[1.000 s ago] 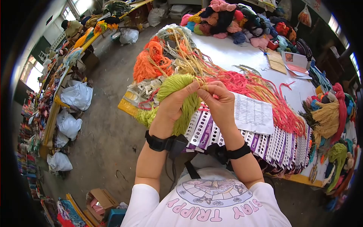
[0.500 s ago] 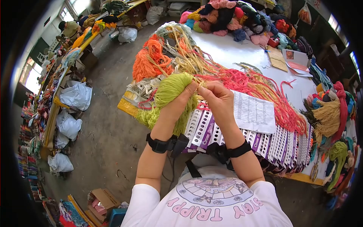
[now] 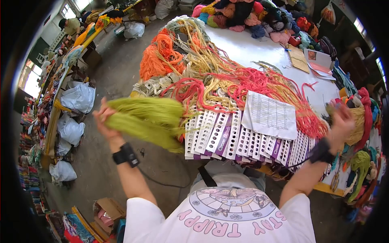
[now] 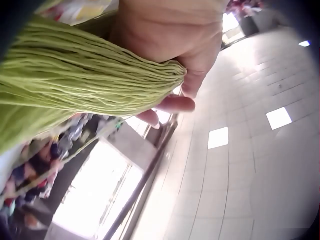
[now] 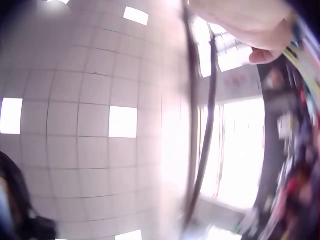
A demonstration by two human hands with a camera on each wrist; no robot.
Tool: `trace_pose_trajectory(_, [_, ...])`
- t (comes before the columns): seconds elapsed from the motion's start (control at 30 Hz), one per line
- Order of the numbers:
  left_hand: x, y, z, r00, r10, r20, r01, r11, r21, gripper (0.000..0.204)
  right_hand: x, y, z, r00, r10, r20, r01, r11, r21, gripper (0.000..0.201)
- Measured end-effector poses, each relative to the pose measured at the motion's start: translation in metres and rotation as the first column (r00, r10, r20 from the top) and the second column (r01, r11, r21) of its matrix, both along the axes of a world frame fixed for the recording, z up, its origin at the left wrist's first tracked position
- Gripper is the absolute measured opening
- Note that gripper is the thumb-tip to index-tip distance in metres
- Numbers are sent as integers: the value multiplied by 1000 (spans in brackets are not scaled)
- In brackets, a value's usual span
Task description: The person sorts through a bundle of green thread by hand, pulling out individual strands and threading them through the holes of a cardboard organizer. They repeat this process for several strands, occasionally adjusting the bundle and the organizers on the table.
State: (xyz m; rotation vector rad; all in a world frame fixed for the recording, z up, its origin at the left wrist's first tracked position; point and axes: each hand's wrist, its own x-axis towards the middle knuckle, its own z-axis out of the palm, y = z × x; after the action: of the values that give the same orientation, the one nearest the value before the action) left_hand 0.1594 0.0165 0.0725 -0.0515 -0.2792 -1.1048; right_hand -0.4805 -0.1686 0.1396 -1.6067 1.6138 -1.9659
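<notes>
A hank of yellow-green embroidery thread [image 3: 146, 119] stretches out from my left hand [image 3: 106, 117], which holds it by its looped end, left of the table. In the left wrist view the bundled strands [image 4: 95, 75] run from the left hand [image 4: 172, 37], and one thread [image 4: 55, 172] stands apart below them. My right hand [image 3: 342, 119] is far out to the right, blurred, beside hanging yarn. In the right wrist view a pale yellow-green thread [image 5: 301, 75] meets the curled fingers of the right hand [image 5: 250, 22].
Punched cards [image 3: 221, 133] line the table's near edge, with coral-pink threads [image 3: 259, 87] and orange threads [image 3: 160, 60] over and behind them. A printed sheet [image 3: 269, 115] lies on the cards. Yarn hanks [image 3: 360, 162] hang at the right; white bags [image 3: 77, 97] stand at the left.
My hands were together at the hank; now the left has swung left with the hank and the right has swung far right. The hank is drawn out lengthwise, and the cards beneath are uncovered.
</notes>
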Motion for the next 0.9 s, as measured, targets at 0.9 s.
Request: trace_pose_trajectory(0.9, [-192,-92,-64,520,-701,487,71,604,793,10,290,49,-85,510,851,123,-656,293,695,15])
